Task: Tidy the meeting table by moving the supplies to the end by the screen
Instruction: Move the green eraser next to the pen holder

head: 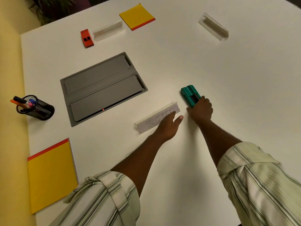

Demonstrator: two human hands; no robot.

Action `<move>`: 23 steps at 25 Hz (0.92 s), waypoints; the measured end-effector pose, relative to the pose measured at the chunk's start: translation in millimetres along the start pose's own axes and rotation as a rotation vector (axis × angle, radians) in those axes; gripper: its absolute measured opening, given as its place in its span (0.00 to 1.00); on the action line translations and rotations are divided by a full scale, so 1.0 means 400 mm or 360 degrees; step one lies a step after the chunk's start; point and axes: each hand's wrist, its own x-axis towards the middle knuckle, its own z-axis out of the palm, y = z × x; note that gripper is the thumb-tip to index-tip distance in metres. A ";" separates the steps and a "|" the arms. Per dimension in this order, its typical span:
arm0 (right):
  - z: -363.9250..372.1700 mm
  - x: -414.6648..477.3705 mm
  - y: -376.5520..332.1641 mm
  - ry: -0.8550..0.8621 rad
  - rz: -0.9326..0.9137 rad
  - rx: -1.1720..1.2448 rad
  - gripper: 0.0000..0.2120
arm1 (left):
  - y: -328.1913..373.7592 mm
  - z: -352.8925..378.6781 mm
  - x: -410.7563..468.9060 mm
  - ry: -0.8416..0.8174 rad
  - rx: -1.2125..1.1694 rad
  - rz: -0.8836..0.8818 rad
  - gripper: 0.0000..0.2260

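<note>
My left hand (167,126) reaches over a clear name stand (149,122) with a handwritten card, fingers laid on its right end and thumb stretched out beside it. My right hand (201,110) grips the near end of a teal stapler (189,95) lying on the white table (211,70). Farther off lie an orange-red stapler (86,38), a second name stand (107,32), a third clear stand (213,29) and a yellow notepad (137,16). Another yellow notepad (50,175) lies near left. A black mesh pen cup (35,107) holds several markers.
A grey recessed cable hatch (102,88) with two lids sits in the table's middle. The table's left edge runs along a yellow floor (9,111). A plant (53,8) stands beyond the far left corner.
</note>
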 end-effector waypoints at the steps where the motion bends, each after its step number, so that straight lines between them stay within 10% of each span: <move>1: 0.001 0.001 -0.002 0.0011 0.0006 -0.0007 0.34 | -0.004 -0.002 0.000 0.0005 0.0008 -0.0009 0.26; 23: -0.034 -0.200 -0.420 0.0113 -0.0861 0.0160 0.27 | -0.175 -0.328 -0.238 0.0957 -0.0159 -0.0396 0.26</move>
